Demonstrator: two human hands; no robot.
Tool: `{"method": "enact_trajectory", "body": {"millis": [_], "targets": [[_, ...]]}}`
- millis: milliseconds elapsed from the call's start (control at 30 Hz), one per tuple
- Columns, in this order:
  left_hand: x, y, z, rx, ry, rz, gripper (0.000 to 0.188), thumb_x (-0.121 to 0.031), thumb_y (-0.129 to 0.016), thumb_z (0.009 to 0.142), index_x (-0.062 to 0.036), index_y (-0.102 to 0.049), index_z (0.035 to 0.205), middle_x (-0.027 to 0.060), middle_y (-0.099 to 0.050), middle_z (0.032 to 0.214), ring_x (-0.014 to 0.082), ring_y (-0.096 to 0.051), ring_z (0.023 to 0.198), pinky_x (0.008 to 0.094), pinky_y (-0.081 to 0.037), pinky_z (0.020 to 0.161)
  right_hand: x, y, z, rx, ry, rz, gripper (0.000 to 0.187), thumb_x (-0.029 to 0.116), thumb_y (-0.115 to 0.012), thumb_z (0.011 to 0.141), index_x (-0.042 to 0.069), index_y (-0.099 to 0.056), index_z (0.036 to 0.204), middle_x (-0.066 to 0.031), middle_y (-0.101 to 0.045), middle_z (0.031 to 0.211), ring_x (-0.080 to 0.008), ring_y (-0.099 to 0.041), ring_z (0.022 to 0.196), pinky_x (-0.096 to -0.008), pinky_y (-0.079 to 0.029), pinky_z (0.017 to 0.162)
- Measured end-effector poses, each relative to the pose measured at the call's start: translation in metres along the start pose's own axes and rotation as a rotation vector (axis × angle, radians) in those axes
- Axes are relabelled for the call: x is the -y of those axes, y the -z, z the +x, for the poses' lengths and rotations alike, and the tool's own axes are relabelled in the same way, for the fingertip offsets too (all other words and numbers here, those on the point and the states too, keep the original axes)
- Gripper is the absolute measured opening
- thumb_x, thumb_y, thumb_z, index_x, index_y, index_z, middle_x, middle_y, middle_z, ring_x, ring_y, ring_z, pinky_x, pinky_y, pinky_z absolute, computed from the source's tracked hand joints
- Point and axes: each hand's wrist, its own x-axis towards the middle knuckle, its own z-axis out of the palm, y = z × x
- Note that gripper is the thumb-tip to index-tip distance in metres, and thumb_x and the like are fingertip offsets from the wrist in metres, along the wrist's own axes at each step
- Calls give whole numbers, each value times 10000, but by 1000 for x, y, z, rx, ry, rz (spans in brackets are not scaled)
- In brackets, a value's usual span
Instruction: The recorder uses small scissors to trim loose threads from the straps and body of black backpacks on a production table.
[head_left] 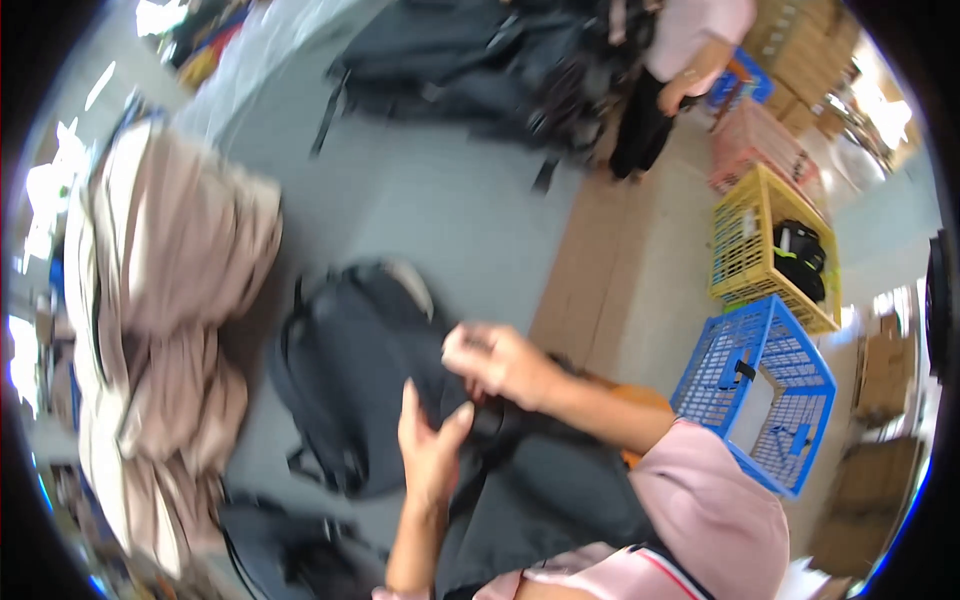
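Note:
A dark grey backpack (345,365) lies on the grey table in front of me, with a pale patch along its far edge. My left hand (432,448) is at the near right side of this backpack, thumb and fingers apart, nothing visible in its grasp. Just beyond it, my right hand (505,368) is held over the backpack's right side with its fingers curled together. Whatever those fingers pinch, if anything, is hidden and blurred. Close to my body, below both hands, sits another dark grey bag or fabric piece (550,495).
Beige bags (185,230) are piled at the left. Black bags (480,70) cover the table's far end, near a person (690,60) standing there. Right of the table stand a blue crate (755,390), a yellow crate (740,240) and a pink crate (755,150). A dark bag (285,545) lies near left.

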Motion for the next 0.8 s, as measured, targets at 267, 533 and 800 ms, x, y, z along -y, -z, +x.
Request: {"method": "enact_trajectory", "body": {"millis": [267,533,800], "targets": [[-2,11,-10,21,26,-173,462,27,-610,824,21,-438,1253,130,-591,1120,200,-591,1024,323,-451,948,-3,-14,-34,-105,185,-131,117,124,-547,903,27,-610,890,3,-587,768,-59,-511,665,-206,-418,607],[1,27,-31,-119,-72,-217,536,-15,-639,805,33,-415,1290,160,-569,1171,270,-588,1054,369,-437,957,-29,17,-54,-271,91,-258,200,182,-526,934,-4,-596,930,-36,-563,716,-14,-377,411,-183,-302,387],[24,34,-47,-177,-14,-111,525,48,-595,801,7,-424,1296,104,-506,1249,184,-500,1149,310,-389,987,-74,20,-44,-136,-225,385,393,381,-551,917,-3,-532,1000,-108,-599,766,-49,-383,415,-185,-209,345]]}}
